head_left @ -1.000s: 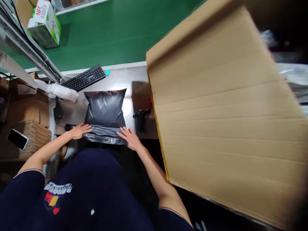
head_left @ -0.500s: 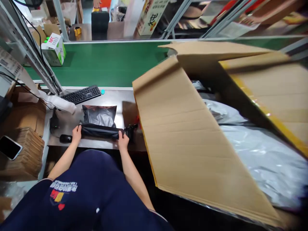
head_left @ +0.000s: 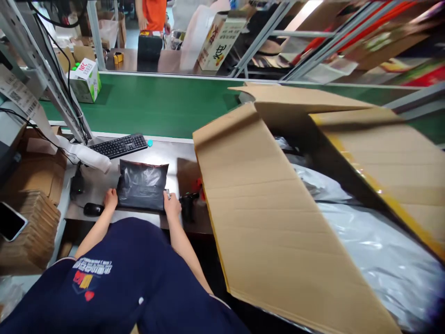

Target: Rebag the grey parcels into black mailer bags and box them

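Observation:
A black plastic mailing bag (head_left: 142, 185) lies flat on the metal table in front of me, its glossy top side wrinkled. My left hand (head_left: 111, 199) is closed on its lower left edge. On the right edge my right hand (head_left: 172, 205) is closed too; a small silvery thing, too small to name, shows at its fingertips. Beside my left hand rests a black computer mouse (head_left: 93, 209). A black handheld device (head_left: 188, 204), perhaps a scanner, lies just right of my right hand.
A large open carton (head_left: 278, 222) with grey plastic packages (head_left: 371, 250) fills the right side. Behind the table runs a green conveyor belt (head_left: 167, 104). A keyboard (head_left: 121, 145), stacked cardboard (head_left: 31, 227) and a phone (head_left: 12, 221) are at left. Across the belt stands a person in orange (head_left: 155, 16).
The black bag, a stretched dark fold between my hands before, now lies spread flat. My right hand has shifted slightly left along its edge. The view has tilted up a little.

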Tool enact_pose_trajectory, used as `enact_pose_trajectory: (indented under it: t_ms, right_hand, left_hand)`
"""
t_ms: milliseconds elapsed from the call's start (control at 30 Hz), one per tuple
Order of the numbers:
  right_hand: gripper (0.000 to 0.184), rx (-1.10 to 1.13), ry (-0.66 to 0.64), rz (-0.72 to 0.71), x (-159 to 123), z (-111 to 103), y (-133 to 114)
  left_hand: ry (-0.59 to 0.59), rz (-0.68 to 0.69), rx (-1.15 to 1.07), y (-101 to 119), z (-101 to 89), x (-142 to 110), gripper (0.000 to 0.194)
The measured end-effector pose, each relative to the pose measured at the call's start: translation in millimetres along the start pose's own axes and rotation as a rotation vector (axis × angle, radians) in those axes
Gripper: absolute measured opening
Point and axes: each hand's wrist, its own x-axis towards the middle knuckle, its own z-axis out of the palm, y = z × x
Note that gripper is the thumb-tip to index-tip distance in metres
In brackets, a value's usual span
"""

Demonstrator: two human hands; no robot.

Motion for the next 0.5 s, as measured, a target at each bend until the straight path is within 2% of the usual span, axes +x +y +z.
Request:
enact_pose_trajectory:
  t_ms: [67,133,200,233,267,300,367,433,500]
  right_hand:
    - [0.062,-0.061,0.106,-0.163,-7,-2,-6]
    - [0.067,-0.158,0.150,-0.434,-18,2,-18]
    - [0.063,-0.258,0.054,-0.648,-30,14,-32]
    - [0.061,-0.298,-0.019,-0.706,-34,22,-37]
    - [0.060,-0.326,-0.079,-0.730,-37,29,-40]
    - [0.061,-0.337,-0.116,-0.720,-39,36,-40]
    - [0.066,-0.290,-0.132,-0.634,-36,44,-33]
    - [0.078,-0.126,-0.104,-0.492,-28,44,-22]
    - [0.091,0.096,-0.059,-0.324,-20,37,-12]
  left_hand:
    - [0.024,0.101,0.040,5,-1.5,-5,0.044]
    - [-0.039,0.374,0.142,15,2.7,-14,0.057]
    - [-0.201,0.683,0.291,27,13.2,-21,0.061]
    - [-0.289,0.785,0.358,31,19.6,-23,0.062]
    - [-0.358,0.824,0.402,34,26.0,-23,0.063]
    - [-0.398,0.810,0.427,35,31.6,-22,0.066]
    - [-0.402,0.672,0.425,29,39.4,-18,0.079]
    - [-0.384,0.522,0.360,16,42.7,-17,0.093]
    - [-0.376,0.421,0.254,3,45.0,-22,0.095]
